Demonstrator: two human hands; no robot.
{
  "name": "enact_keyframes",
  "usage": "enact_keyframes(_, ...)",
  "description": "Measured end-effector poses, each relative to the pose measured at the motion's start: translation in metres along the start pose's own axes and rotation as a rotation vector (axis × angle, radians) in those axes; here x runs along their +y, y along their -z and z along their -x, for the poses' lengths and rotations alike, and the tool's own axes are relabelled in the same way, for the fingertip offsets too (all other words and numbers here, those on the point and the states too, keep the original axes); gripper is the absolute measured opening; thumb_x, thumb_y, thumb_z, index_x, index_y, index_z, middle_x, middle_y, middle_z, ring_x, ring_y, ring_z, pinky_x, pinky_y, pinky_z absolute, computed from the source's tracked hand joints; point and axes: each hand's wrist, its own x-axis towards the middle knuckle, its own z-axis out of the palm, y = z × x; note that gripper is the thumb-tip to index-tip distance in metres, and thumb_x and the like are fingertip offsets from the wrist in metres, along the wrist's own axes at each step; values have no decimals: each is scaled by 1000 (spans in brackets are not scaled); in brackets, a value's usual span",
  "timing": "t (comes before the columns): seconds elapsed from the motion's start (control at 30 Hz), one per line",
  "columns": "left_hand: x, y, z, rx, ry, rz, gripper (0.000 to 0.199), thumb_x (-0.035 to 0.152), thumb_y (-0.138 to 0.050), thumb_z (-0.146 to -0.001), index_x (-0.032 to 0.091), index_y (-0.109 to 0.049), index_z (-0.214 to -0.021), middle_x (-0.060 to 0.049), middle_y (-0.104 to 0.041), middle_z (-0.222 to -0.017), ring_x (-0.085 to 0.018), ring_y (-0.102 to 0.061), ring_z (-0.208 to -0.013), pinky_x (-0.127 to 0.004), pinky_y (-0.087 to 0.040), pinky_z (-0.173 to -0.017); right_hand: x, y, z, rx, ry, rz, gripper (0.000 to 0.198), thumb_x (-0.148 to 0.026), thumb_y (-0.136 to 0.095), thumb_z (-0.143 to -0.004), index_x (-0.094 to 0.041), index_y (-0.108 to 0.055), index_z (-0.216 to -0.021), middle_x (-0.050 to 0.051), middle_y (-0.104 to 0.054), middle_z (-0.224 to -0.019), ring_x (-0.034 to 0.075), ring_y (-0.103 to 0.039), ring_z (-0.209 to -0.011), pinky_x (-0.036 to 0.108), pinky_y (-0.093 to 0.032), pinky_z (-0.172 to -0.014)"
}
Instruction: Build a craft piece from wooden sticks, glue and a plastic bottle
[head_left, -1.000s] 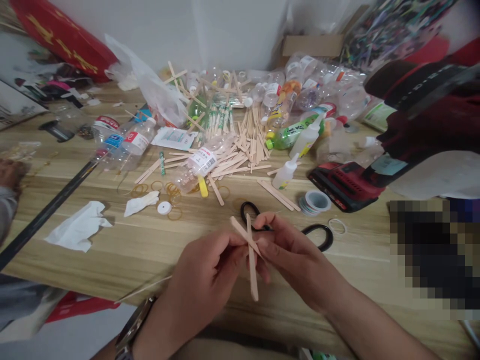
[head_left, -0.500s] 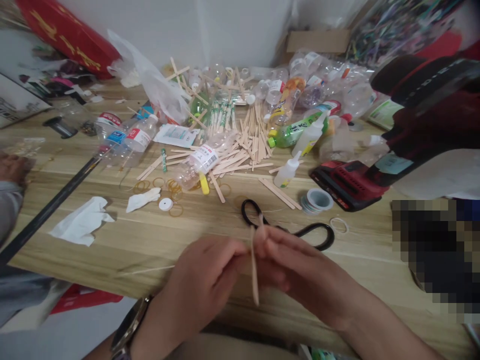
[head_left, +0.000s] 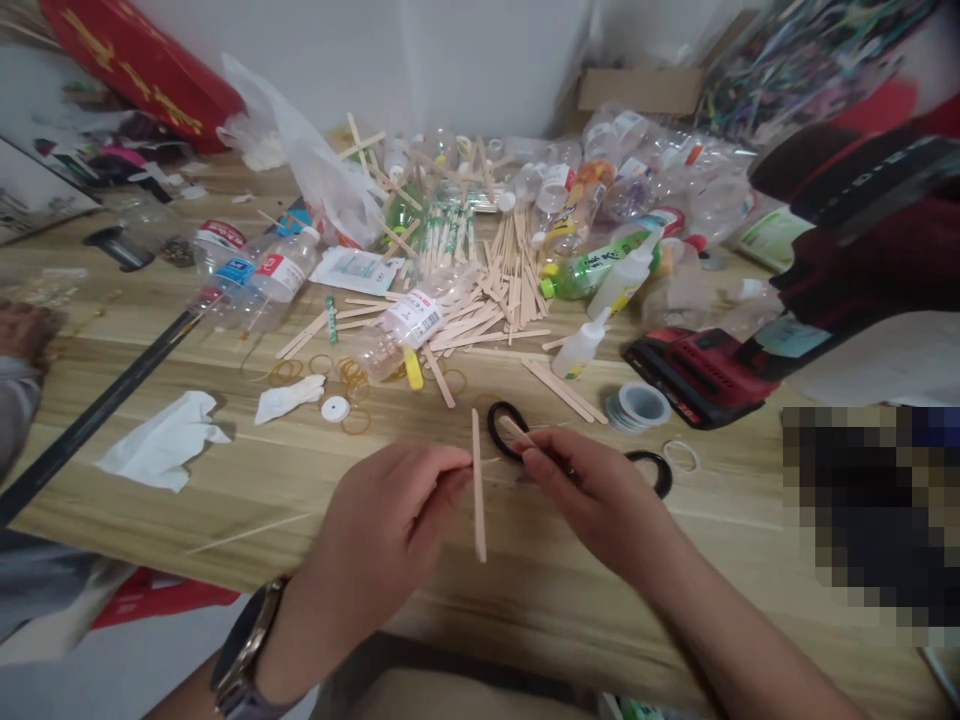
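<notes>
My left hand (head_left: 401, 510), with a watch on the wrist, is closed in a pinch at a wooden craft stick (head_left: 478, 500), which stands nearly upright at the fingertips. A second craft stick (head_left: 514, 432) pokes out of the closed fingers of my right hand (head_left: 589, 480). A short gap with a thin pale strand separates the two hands. Beneath my right hand lie black-handled scissors (head_left: 504, 432), their blades hidden. Off to the left, a thin pale strand (head_left: 247, 534) runs over the table toward my left wrist.
Behind my hands lie a pile of craft sticks (head_left: 517, 270), a clear bottle (head_left: 412, 320), rubber bands (head_left: 352, 380) and glue bottles (head_left: 581, 345). A red-black power tool (head_left: 697, 365) stands right, beside a spool (head_left: 637, 405). Another person's hand (head_left: 26, 335) rests at far left.
My hands have moved apart, the left one leftward and the right one slightly right. The upright stick has shifted left and up with my left hand. More of the scissors' handle shows.
</notes>
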Motion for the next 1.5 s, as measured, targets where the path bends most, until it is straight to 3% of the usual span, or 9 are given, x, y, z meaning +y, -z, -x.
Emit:
enact_keyframes(0.13,-7,-5,-4,20,-94,-56,15,21,-49,-97,20,-64,-94,0,-69,-79,-16,-64,-72,-27,-44,-65,-6,-1,2,190,225,62,16,-27,-54,-92,-22,-64,-103,10,-70,-100,24,-66,-95,37,-52,-80)
enact_keyframes(0.3,-10,-14,-14,15,-127,-78,19,19,-47,-98,17,-65,-93,-3,-71,-81,-19,-65,-75,-30,-45,-68,-11,-9,9,136,397,23,33,-19,-58,-90,-23,-56,-122,10,-68,-112,21,-66,-103,32,-55,-85)
enact_keyframes(0.63,-13,-29,-27,-142,-123,56,17,17,-50,-96,18,-67,-96,-4,-71,-85,-21,-66,-80,-33,-48,-72,4,-17,7,276,434,55,33,-13,-58,-88,-28,-58,-118,9,-70,-105,22,-70,-97,34,-60,-82)
enact_keyframes(0.83,-14,-33,-26,-108,-116,83,17,18,-49,-96,19,-66,-94,-4,-72,-85,-20,-67,-78,-30,-49,-72,10,-24,9,273,482,30,43,-10,-57,-87,-29,-58,-126,9,-70,-110,21,-69,-99,32,-59,-84)
enact_keyframes(0.93,-18,-34,-28,-60,-136,70,20,16,-46,-96,19,-65,-90,-3,-72,-81,-19,-67,-74,-29,-49,-67,9,-20,7,184,444,35,44,-12,-57,-88,-29,-56,-129,10,-70,-114,22,-68,-104,34,-58,-87)
enact_keyframes(1.03,-27,-34,-31,21,-140,64,19,17,-46,-95,19,-65,-91,-4,-72,-80,-19,-68,-73,-28,-49,-66,8,0,-1,146,285,71,47,-26,-67,-83,-26,-56,-130,11,-69,-119,26,-67,-108,40,-56,-90)
enact_keyframes(1.2,-36,-31,-34,105,-137,24,17,18,-48,-93,19,-65,-90,-4,-72,-77,-19,-67,-69,-29,-50,-64,20,52,-30,363,-53,337,45,-43,-65,-83,-19,-59,-121,15,-67,-121,33,-63,-112,49,-50,-93)
enact_keyframes(1.3,-34,-28,-34,101,-127,13,17,19,-48,-93,19,-64,-88,-4,-71,-75,-18,-66,-66,-29,-50,-64,30,66,-52,354,-126,596,44,-38,-71,-76,-16,-64,-113,18,-67,-114,38,-59,-111,52,-46,-92)
enact_keyframes(1.5,-23,-17,-32,-27,46,149,18,20,-47,-91,21,-61,-81,0,-67,-66,-16,-61,-58,-26,-45,-56,27,59,-76,315,-125,648,17,-36,-71,-74,-20,-64,-78,13,-68,-87,39,-59,-98,49,-43,-79)
